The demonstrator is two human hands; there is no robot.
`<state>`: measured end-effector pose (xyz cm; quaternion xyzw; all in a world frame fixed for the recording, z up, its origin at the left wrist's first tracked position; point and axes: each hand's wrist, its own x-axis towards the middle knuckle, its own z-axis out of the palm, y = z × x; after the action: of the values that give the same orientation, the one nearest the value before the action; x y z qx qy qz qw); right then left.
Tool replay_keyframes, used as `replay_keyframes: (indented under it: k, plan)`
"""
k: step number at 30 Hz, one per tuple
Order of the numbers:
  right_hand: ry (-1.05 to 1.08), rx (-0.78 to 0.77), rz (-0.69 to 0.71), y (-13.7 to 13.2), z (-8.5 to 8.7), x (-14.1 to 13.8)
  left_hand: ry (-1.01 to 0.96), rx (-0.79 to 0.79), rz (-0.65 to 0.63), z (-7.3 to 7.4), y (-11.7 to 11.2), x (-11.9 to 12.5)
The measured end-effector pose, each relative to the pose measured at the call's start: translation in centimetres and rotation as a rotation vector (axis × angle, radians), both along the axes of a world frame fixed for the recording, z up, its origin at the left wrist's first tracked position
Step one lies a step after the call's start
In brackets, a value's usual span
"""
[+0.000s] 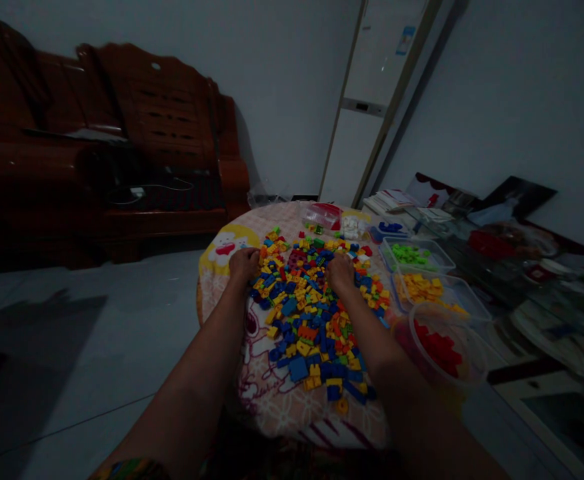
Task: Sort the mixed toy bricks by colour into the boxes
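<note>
A wide heap of toy building bricks (299, 310) in blue, yellow, orange, red and green covers the middle of a cloth-covered round table (277, 417). At the heap's left edge rests my left hand (245, 265), its fingers curled closed beside yellow and orange bricks. My right hand (341, 272) is over the right part of the heap, with fingers bent down among the bricks. What either hand holds, if anything, is hidden by the fingers and the dim light.
Along the right side stand clear containers: one with green bricks (409, 255), one with yellow bricks (422, 288), and a round tub with red bricks (439, 350). White bricks (353, 227) and a clear box (322, 217) sit at the far edge. A wooden sofa (162, 120) is at left.
</note>
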<state>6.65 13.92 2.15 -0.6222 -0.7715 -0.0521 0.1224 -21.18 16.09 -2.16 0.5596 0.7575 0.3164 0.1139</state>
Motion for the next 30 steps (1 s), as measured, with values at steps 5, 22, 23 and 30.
replay_keyframes:
  k: [5, 22, 23, 30]
  plan:
    - [-0.022, 0.004, -0.038, 0.3, -0.8, -0.9, 0.014, 0.032, -0.008, -0.2, 0.2, -0.3]
    - [0.257, 0.098, -0.012, -9.1, 3.5, 4.7, -0.029, 0.022, 0.019, -0.3, 0.3, -0.1]
    - [0.278, 0.118, -0.026, -10.1, 3.7, 5.8, -0.024, 0.021, 0.024, -0.3, 0.3, -0.1]
    - [0.321, 0.307, -0.224, -15.1, 5.6, 13.8, -0.022, 0.045, 0.008, -0.3, 0.2, 0.0]
